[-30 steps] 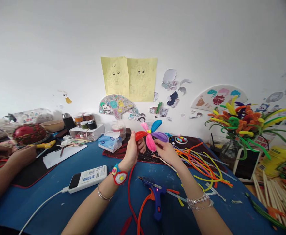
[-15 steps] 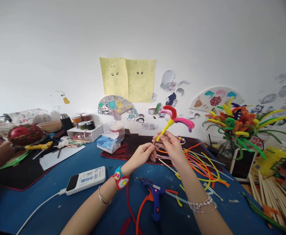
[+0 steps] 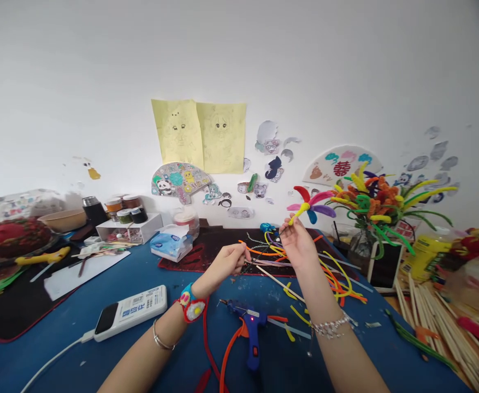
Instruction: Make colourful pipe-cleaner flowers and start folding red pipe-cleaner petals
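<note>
One pinch: your right hand (image 3: 299, 244) on yellow stem (image 3: 299, 212); spare petals (image 3: 321, 197), bouquet (image 3: 382, 196) at right; left hand (image 3: 228, 261) apart, hold unclear.

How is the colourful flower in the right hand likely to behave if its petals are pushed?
The flower is probably light, since the right hand holds it up by its yellow stem. Its thin, curved petals would likely bend rather than snap, yet they stick out unsupported, so they seem somewhat stiff.
</note>
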Action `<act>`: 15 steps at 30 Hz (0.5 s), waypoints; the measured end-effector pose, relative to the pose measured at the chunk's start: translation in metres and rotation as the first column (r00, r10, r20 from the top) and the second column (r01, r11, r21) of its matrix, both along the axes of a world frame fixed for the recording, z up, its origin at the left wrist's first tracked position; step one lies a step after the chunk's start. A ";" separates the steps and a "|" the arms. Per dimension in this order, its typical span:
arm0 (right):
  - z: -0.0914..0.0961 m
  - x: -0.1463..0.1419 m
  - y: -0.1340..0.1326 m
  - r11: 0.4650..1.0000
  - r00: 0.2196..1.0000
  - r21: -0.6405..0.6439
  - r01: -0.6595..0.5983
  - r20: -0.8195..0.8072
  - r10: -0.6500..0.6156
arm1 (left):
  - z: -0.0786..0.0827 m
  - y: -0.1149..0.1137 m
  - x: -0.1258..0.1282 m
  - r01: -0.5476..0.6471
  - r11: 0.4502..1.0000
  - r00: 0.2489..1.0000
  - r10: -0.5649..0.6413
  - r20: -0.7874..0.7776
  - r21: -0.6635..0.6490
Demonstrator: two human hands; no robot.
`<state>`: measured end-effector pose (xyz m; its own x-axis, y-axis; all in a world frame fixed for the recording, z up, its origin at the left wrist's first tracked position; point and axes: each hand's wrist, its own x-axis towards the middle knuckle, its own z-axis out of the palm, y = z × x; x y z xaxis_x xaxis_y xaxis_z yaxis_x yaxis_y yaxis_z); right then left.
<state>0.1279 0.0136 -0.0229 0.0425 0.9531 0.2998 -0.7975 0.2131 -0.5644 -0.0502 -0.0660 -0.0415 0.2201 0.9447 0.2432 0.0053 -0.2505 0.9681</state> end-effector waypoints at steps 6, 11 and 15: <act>0.001 -0.014 -0.006 0.996 0.995 -0.006 -0.085 0.041 0.086 | 0.007 -0.013 0.008 0.158 0.985 0.986 -0.153 0.070 -0.066; 0.005 -0.023 -0.014 0.993 0.991 0.001 -0.114 0.076 0.114 | 0.010 -0.020 0.012 0.186 0.977 0.982 -0.181 0.047 -0.108; 0.008 -0.028 -0.024 0.991 0.979 0.018 -0.133 0.160 0.128 | 0.009 -0.017 0.012 0.134 0.989 0.991 -0.135 -0.005 -0.068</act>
